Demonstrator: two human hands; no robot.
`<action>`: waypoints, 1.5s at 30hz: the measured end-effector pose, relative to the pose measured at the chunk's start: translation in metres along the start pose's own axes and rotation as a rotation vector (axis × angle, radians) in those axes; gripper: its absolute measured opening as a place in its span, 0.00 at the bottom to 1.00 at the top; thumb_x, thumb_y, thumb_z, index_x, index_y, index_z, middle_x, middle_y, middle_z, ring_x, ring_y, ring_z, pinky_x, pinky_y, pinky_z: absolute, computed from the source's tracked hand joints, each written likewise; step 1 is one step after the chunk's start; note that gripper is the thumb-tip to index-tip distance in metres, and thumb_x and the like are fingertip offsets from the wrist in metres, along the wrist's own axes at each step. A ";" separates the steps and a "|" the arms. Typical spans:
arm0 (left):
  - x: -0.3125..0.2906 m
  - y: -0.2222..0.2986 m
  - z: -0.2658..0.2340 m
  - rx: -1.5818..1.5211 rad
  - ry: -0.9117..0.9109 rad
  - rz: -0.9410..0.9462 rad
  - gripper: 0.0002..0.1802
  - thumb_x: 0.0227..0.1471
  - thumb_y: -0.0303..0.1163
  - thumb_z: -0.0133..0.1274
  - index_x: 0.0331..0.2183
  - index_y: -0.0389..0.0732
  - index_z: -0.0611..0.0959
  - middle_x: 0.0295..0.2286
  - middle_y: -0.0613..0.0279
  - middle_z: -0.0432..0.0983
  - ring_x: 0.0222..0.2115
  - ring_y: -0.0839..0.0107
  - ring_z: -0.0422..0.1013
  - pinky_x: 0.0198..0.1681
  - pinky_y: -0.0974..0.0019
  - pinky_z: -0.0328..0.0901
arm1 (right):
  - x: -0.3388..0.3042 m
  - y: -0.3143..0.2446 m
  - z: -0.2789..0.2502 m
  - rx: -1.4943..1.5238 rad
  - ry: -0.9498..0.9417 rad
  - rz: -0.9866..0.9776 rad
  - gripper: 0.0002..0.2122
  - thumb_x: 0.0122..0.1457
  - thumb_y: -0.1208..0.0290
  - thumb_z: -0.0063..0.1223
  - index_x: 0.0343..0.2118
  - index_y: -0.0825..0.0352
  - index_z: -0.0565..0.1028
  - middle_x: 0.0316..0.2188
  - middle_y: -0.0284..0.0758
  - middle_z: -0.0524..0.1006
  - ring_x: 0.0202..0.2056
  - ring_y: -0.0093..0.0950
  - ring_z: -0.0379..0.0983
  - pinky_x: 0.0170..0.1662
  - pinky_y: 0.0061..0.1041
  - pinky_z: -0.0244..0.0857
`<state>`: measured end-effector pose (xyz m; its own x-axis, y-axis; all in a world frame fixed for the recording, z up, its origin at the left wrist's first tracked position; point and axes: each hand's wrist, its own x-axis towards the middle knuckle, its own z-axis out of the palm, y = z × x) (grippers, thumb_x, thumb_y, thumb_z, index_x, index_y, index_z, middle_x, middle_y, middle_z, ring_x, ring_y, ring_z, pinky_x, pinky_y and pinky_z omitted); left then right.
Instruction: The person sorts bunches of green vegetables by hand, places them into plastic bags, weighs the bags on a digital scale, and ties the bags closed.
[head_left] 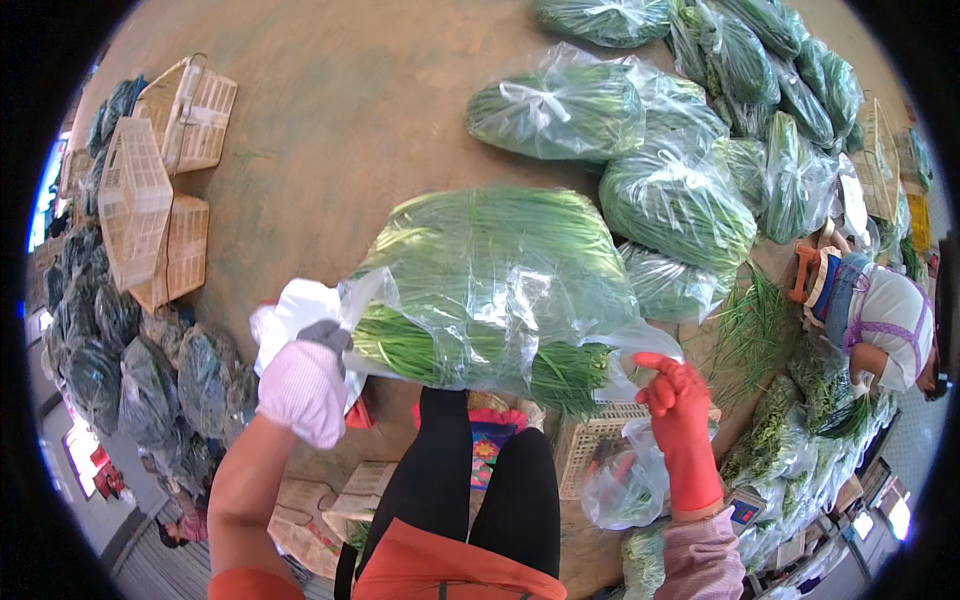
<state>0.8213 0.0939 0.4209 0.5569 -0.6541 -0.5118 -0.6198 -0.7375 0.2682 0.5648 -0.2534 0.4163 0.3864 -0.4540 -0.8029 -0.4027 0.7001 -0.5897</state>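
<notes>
Clear plastic crackles between our two hands: we hold a big bag of long green stalks (490,290) up in the air above our black-trousered legs (480,480), well off the brown floor (340,110). Our left hand (303,385), in a white knitted glove, has its fingers (325,335) pressed together on the bag's left end, pinching the loose film there along with a bunched white bag (290,315). Our right hand (680,420), in a red rubber glove, has its fingers (655,385) curled shut on the tail of film at the bag's lower right corner; a second, limp clear bag (625,490) hangs just beside that wrist, though we cannot tell whether it is held or only draped there.

To carry this well, we judge that both grips should sit on gathered film rather than a single layer, since the weight of the stalks could tear thin plastic. We would keep the bag level so the stalks do not slide out of an open end.

Along the floor's far right edge lie other filled bags of greens (680,200). Woven baskets (160,190) stand at the left edge, dark bundled bags (150,380) below them. A person in a pale shirt (880,320) crouches at the right, beside loose greens (750,320).
</notes>
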 end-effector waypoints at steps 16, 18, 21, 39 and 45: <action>0.113 -0.115 -0.083 -1.138 0.107 -0.391 0.16 0.54 0.37 0.50 0.39 0.35 0.75 0.25 0.62 0.73 0.26 0.71 0.70 0.30 0.69 0.64 | 0.081 -0.095 0.106 0.060 -0.370 -0.242 0.16 0.59 0.66 0.45 0.43 0.73 0.72 0.21 0.29 0.71 0.28 0.22 0.69 0.44 0.25 0.63; 0.099 -0.142 -0.041 -1.248 0.120 -0.477 0.16 0.54 0.39 0.49 0.38 0.35 0.74 0.25 0.61 0.73 0.21 0.71 0.69 0.27 0.68 0.66 | 0.075 -0.072 0.103 0.193 -0.313 -0.024 0.16 0.58 0.65 0.47 0.43 0.72 0.73 0.15 0.24 0.61 0.21 0.18 0.61 0.40 0.23 0.63; 0.108 -0.108 -0.025 -1.125 0.087 -0.640 0.18 0.51 0.41 0.52 0.35 0.35 0.75 0.18 0.64 0.69 0.15 0.74 0.65 0.25 0.69 0.67 | 0.070 -0.058 0.075 0.179 -0.211 0.017 0.16 0.59 0.64 0.46 0.43 0.71 0.73 0.14 0.21 0.61 0.17 0.13 0.54 0.32 0.17 0.60; 0.092 -0.060 -0.086 -0.142 0.029 -0.109 0.12 0.48 0.36 0.49 0.33 0.39 0.76 0.20 0.62 0.67 0.20 0.70 0.63 0.23 0.67 0.59 | 0.021 -0.039 0.063 0.427 -0.260 -0.217 0.17 0.62 0.64 0.39 0.40 0.75 0.73 0.17 0.30 0.69 0.21 0.25 0.67 0.30 0.25 0.65; 0.076 -0.062 -0.102 -0.137 -0.194 -0.279 0.14 0.48 0.33 0.45 0.37 0.40 0.79 0.30 0.50 0.76 0.31 0.59 0.71 0.34 0.63 0.63 | -0.030 0.006 0.051 0.344 0.066 -0.078 0.17 0.60 0.62 0.43 0.36 0.74 0.75 0.11 0.26 0.65 0.14 0.21 0.61 0.21 0.21 0.61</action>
<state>0.9583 0.0726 0.4483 0.5706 -0.3907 -0.7224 -0.3721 -0.9071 0.1967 0.5931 -0.2071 0.4417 0.3459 -0.5403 -0.7671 -0.0670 0.8012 -0.5946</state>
